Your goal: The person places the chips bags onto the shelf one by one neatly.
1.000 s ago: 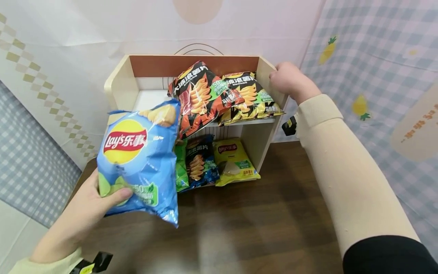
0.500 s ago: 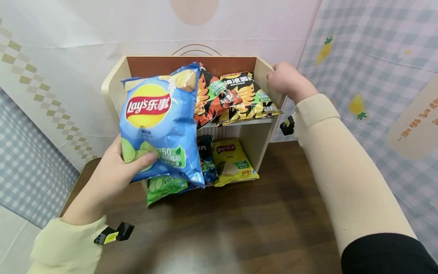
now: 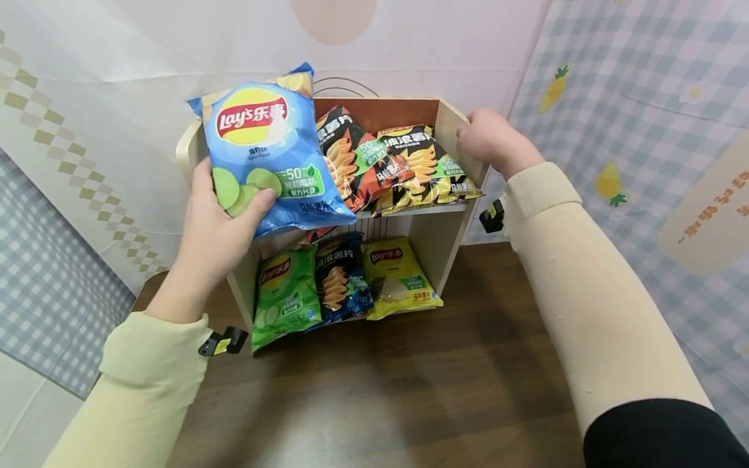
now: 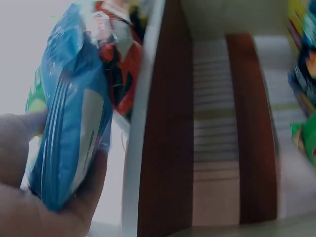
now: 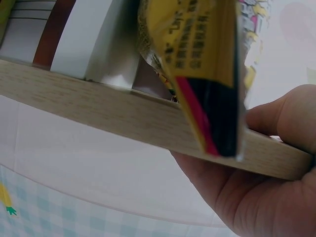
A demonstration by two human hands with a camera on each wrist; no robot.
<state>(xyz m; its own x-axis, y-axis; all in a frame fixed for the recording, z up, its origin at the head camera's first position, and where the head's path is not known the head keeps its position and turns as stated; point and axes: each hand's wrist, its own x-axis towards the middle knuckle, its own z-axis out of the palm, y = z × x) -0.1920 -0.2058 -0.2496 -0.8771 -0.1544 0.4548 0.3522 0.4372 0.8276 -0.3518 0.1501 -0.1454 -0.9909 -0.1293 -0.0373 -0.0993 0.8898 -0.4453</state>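
My left hand (image 3: 219, 227) grips a blue bag of chips (image 3: 263, 156) by its lower left side, thumb across the front. The bag is raised at the left end of a small wooden shelf (image 3: 453, 260), overlapping the upper level in the head view. In the left wrist view the bag's back seam (image 4: 61, 123) shows between thumb and fingers. My right hand (image 3: 497, 140) grips the top of the shelf's right side panel (image 5: 123, 113). Beside that panel, on the upper level, lie a black-and-gold chip bag (image 3: 427, 169) and a red-and-black chip bag (image 3: 357, 159).
On the lower level stand a green chip bag (image 3: 287, 296), a dark blue chip bag (image 3: 341, 279) and a yellow chip bag (image 3: 400, 276). The shelf stands on a dark wooden table (image 3: 398, 390). Behind it hangs a pale cloth (image 3: 146, 39), with a checked cloth (image 3: 632, 104) at right.
My left hand has carried the blue chip bag up and towards the shelf's upper left, uncovering the green bag below. My right hand keeps its place on the side panel.
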